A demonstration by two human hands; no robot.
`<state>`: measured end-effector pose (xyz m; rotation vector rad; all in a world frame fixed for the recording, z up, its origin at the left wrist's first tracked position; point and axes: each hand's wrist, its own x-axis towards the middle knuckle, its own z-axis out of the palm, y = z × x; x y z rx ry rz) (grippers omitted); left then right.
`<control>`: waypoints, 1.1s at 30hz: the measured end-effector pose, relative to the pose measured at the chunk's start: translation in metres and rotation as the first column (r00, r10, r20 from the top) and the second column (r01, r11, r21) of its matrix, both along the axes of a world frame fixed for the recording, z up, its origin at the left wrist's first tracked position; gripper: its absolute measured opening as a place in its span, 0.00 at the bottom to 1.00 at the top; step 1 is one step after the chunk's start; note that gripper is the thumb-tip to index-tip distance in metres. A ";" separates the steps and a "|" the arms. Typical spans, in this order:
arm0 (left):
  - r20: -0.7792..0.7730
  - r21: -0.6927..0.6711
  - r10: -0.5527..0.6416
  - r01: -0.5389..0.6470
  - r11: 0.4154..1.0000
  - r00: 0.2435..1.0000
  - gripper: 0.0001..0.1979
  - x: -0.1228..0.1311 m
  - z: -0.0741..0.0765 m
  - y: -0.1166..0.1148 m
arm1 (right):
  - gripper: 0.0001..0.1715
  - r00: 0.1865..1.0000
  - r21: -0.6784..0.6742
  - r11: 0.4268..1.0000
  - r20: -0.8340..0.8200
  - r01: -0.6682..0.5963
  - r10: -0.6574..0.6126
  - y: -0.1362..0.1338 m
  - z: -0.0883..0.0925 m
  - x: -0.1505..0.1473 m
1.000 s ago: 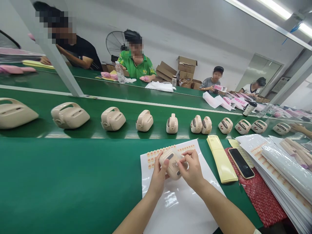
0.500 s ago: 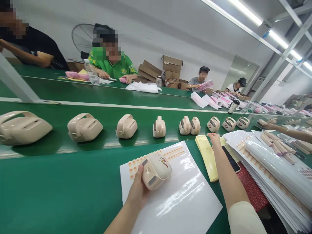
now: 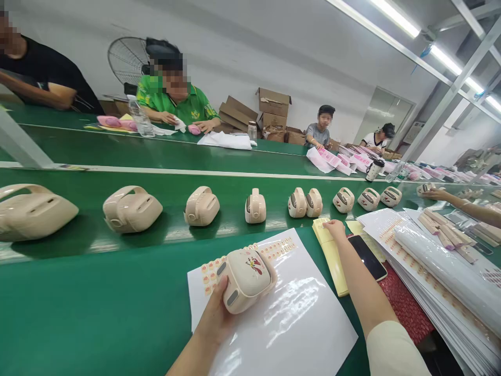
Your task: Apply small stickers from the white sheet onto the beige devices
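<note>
My left hand [image 3: 214, 313] grips a beige plastic device [image 3: 246, 278] with a small red picture on its top, held just above a glossy white sticker sheet [image 3: 289, 318] on the green table. Rows of small orange stickers [image 3: 279, 246] run along the sheet's far edge. My right hand [image 3: 335, 228] reaches out to the right, its fingers bent down on a stack of yellow strips [image 3: 332, 249]; whether it holds one is unclear. A black phone [image 3: 367, 257] lies right beside that arm.
A row of beige devices [image 3: 201, 205] rides the green conveyor belt [image 3: 164, 237] beyond the sheet. Stacks of sticker sheets [image 3: 434, 261] and a red cloth [image 3: 407, 308] lie at right. Another person's hand [image 3: 434, 194] reaches onto the belt at far right. People sit across the far table.
A second ago both hands worked on the device over the sheet. My right hand then let go and reached right to the yellow strips; the left hand turned the device picture-side up.
</note>
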<state>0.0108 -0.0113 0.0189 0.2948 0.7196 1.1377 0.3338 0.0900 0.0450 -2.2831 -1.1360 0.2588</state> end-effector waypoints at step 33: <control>0.661 0.361 -0.025 -0.288 0.887 0.750 0.31 -0.014 -0.013 0.023 | 0.14 0.370 0.664 0.720 -0.628 -0.203 0.684 -0.067 0.012 -0.235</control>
